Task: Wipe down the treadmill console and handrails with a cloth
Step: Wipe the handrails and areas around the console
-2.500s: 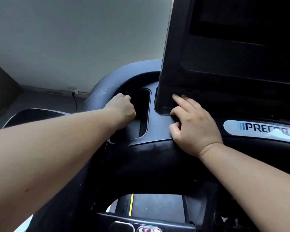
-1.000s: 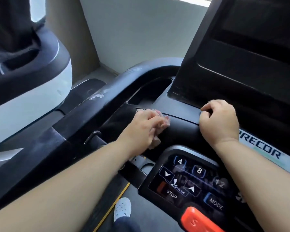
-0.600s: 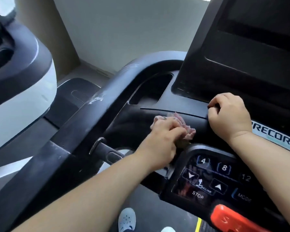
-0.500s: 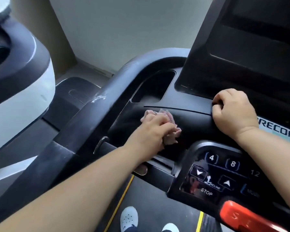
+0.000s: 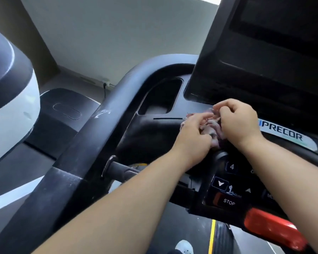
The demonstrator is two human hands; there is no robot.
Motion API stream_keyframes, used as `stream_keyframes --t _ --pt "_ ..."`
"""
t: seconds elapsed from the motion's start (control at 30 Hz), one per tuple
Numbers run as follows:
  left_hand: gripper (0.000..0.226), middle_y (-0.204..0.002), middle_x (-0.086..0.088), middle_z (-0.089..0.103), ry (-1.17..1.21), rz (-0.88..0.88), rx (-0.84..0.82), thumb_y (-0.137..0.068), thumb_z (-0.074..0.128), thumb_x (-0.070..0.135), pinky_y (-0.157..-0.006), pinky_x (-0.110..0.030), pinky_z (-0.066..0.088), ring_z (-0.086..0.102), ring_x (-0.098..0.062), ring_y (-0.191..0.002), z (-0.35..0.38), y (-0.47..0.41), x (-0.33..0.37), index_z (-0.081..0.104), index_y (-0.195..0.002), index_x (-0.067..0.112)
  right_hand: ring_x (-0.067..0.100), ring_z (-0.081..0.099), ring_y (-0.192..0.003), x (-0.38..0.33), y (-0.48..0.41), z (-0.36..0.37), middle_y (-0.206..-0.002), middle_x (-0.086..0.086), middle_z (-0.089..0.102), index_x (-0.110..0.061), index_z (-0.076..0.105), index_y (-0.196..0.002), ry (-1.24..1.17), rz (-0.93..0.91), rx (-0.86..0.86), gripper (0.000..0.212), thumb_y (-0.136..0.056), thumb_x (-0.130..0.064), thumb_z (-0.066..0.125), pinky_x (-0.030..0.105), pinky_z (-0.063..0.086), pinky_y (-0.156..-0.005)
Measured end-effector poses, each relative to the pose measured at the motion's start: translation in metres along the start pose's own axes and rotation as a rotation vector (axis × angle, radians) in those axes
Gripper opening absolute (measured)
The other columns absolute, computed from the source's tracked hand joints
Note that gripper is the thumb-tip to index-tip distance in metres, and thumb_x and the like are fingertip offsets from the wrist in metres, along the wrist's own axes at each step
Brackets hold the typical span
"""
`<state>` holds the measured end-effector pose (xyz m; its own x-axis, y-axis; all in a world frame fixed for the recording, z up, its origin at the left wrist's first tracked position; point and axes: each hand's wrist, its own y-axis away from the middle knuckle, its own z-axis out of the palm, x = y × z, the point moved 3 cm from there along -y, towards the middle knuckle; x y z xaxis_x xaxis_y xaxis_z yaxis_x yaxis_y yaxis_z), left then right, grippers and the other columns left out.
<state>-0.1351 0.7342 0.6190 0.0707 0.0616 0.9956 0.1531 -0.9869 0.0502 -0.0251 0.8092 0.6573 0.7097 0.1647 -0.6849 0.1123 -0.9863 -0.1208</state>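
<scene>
Head view looks down over both forearms at the treadmill console. The cloth, a pinkish crumpled bunch, sits between the two hands on the dark ledge just under the lower left corner of the screen panel and left of the logo strip. The left hand grips it from the near left side with curled fingers; the right hand has its fingers bent down and pinches the far right part of the bunch. The hands almost touch over it.

Just left of the cloth lies a deep cup recess, and beyond that the broad curved handrail, scuffed with pale marks, runs from the far top of the console down toward the near left. A short grip bar sticks out under the left forearm. Below the hands the keypad shows a 4, an arrow key and STOP, partly covered by the right forearm, with a red bar at its near edge.

The screen panel rises steeply right behind the hands and closes off the far side. To the left, past the handrail, a neighbouring white and black machine stands close, with a strip of floor, a pale wall and a plug in between. Underneath, the belt with a yellow line and a white shoe show through the gap.
</scene>
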Motion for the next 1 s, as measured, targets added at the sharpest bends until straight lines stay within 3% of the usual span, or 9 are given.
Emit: stream_keyframes --t 0.07,0.1,0.2,0.3,0.5,0.63,0.7,0.8,1.0 --pt "0.044 -0.108 0.008 0.066 0.232 -0.124 0.047 -0.073 0.053 0.002 -0.093 -0.036 0.052 0.062 -0.001 -0.102 -0.013 -0.001 0.001 0.063 -0.105 0.031 -0.002 0.062 -0.085 -0.010 0.008 0.004 -0.083 -0.019 0.069 -0.033 0.070 -0.083 -0.138 -0.011 -0.046 0.020 -0.090 -0.027 0.051 0.013 0.044 -0.076" --pt "0.037 -0.104 0.008 0.068 0.153 -0.102 0.143 -0.077 0.055 0.002 -0.090 -0.035 0.053 0.063 0.001 -0.098 -0.028 0.002 -0.001 0.062 -0.098 0.032 -0.004 0.061 -0.091 -0.017 0.011 0.010 -0.090 -0.020 0.069 -0.035 0.071 -0.089 -0.116 -0.093 -0.116 0.017 -0.090 -0.033 0.055 0.011 0.043 -0.081" --pt "0.021 -0.093 0.006 0.067 -0.277 -0.025 0.408 -0.081 0.062 0.008 -0.079 -0.026 0.051 0.065 -0.005 -0.083 -0.079 0.016 -0.019 0.062 -0.086 0.029 0.007 0.046 -0.124 -0.031 0.024 0.040 -0.130 -0.020 0.057 -0.044 0.066 -0.115 0.339 -0.429 -0.462 0.034 -0.085 -0.057 0.056 0.022 0.035 -0.103" --pt "0.023 -0.092 0.009 0.066 -0.412 -0.039 0.357 -0.079 0.061 0.005 -0.081 -0.026 0.051 0.064 -0.003 -0.080 -0.103 0.021 -0.029 0.064 -0.086 0.027 0.015 0.027 -0.140 -0.035 0.031 0.062 -0.150 -0.021 0.033 -0.046 0.048 -0.134 0.661 -0.571 -0.570 0.065 -0.075 -0.074 0.052 0.038 0.022 -0.111" --pt "0.031 -0.093 0.012 0.065 -0.499 -0.022 0.393 -0.078 0.054 0.003 -0.076 -0.014 0.041 0.060 -0.003 -0.085 -0.127 0.028 -0.034 0.066 -0.089 0.029 0.021 0.043 -0.110 -0.056 0.028 0.092 -0.120 -0.002 0.052 -0.023 0.056 -0.117 0.591 -0.536 -0.343 0.035 -0.084 -0.033 0.061 0.035 0.042 -0.088" --pt "0.031 -0.090 0.017 0.065 -0.587 -0.003 0.378 -0.078 0.056 0.004 -0.070 0.000 0.035 0.054 0.005 -0.077 -0.143 0.030 -0.030 0.066 -0.087 0.032 0.024 0.038 -0.103 -0.049 0.011 0.079 -0.125 -0.003 0.042 -0.031 0.052 -0.125 0.522 -0.382 -0.180 0.035 -0.091 -0.020 0.058 0.033 0.044 -0.079" --pt "0.029 -0.089 0.016 0.066 -0.645 0.041 0.358 -0.078 0.056 0.005 -0.069 -0.007 0.035 0.056 -0.001 -0.081 -0.142 0.026 -0.021 0.067 -0.087 0.030 0.024 0.035 -0.108 -0.046 0.016 0.079 -0.139 -0.011 0.037 -0.036 0.054 -0.126 0.570 -0.404 -0.262 0.032 -0.095 -0.029 0.052 0.034 0.041 -0.089" --pt "0.026 -0.088 0.012 0.067 -0.685 0.117 0.355 -0.076 0.057 0.006 -0.073 -0.018 0.039 0.059 -0.008 -0.082 -0.138 0.014 -0.005 0.068 -0.086 0.027 0.027 0.035 -0.118 -0.056 0.034 0.095 -0.141 -0.004 0.039 -0.022 0.050 -0.132 0.626 -0.414 -0.350 0.049 -0.088 -0.043 0.053 0.035 0.034 -0.101" --pt "0.023 -0.089 0.010 0.069 -0.718 0.133 0.352 -0.079 0.057 0.007 -0.078 -0.026 0.045 0.060 -0.014 -0.086 -0.141 -0.005 0.007 0.069 -0.087 0.025 0.024 0.046 -0.104 -0.062 0.005 0.072 -0.113 0.003 0.052 -0.020 0.051 -0.118 0.697 -0.412 -0.316 0.026 -0.092 -0.016 0.050 0.035 0.047 -0.082"
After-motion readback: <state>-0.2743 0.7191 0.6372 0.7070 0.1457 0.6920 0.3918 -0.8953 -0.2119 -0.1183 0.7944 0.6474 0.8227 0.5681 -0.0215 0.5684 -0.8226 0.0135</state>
